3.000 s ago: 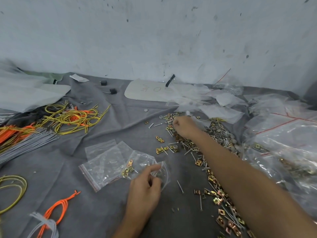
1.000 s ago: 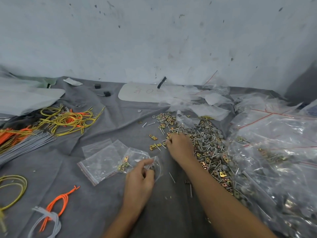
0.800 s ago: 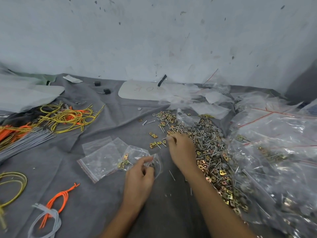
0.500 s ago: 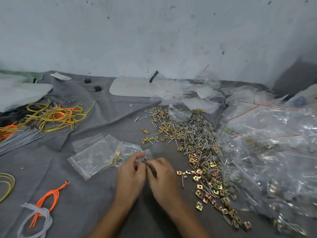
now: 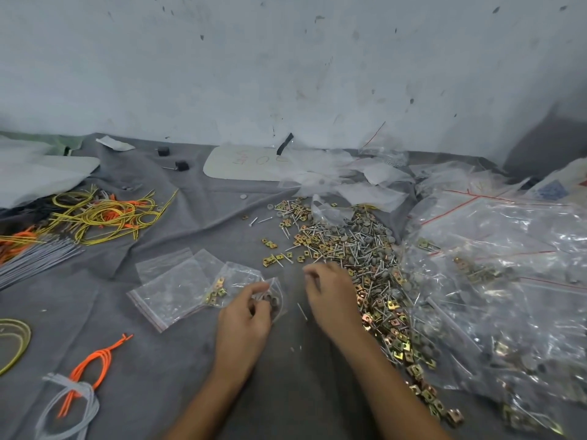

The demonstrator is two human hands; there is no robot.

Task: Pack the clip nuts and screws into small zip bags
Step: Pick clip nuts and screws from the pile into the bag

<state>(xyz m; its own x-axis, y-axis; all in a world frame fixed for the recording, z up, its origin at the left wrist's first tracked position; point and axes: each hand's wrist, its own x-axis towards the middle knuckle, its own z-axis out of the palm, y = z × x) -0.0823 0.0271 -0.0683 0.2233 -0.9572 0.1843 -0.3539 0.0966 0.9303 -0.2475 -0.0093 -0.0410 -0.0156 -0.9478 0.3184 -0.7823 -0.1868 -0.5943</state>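
Note:
A small clear zip bag (image 5: 241,277) lies on the grey cloth with several brass clip nuts (image 5: 217,292) inside. My left hand (image 5: 246,322) pinches its open mouth. My right hand (image 5: 330,290) hovers just right of the bag, at the near-left edge of the loose pile of clip nuts and screws (image 5: 349,246). Its fingers are curled down and blurred, so whether they hold anything is unclear. A single screw (image 5: 301,311) lies on the cloth between my hands.
Empty zip bags (image 5: 171,287) lie left of the held bag. Large clear plastic bags (image 5: 508,281) with more hardware fill the right side. Yellow wires (image 5: 104,217), grey wires (image 5: 35,258) and an orange cord (image 5: 92,366) lie at the left. A white board (image 5: 244,163) sits by the wall.
My right hand came from the pile to the bag's mouth beside my left hand, then moved right again toward the pile. My left hand kept hold of the bag.

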